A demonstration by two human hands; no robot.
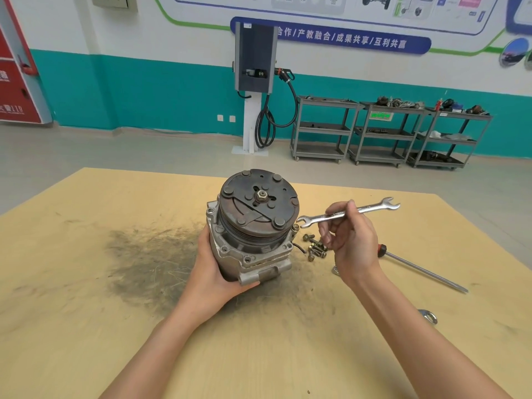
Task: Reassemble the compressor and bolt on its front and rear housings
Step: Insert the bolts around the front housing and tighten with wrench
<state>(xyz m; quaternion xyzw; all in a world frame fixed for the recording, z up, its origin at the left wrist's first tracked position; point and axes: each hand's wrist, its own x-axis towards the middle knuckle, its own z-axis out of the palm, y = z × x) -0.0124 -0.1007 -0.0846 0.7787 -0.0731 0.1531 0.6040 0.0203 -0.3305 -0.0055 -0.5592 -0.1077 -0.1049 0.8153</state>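
The compressor stands on end on the wooden table, its rusty clutch plate and centre nut facing up. My left hand grips its aluminium body from the near left side. My right hand pinches a double open-end wrench by its middle. The wrench's left jaw hovers just beside a bolt standing in the front housing's right ear. Several loose bolts lie on the table right of the compressor, partly behind my right hand.
A screwdriver with a red and black handle lies at the right. Another shiny tool end shows by my right forearm. A dark grease smear covers the table's left middle. Grey carts and a charging post stand by the far wall.
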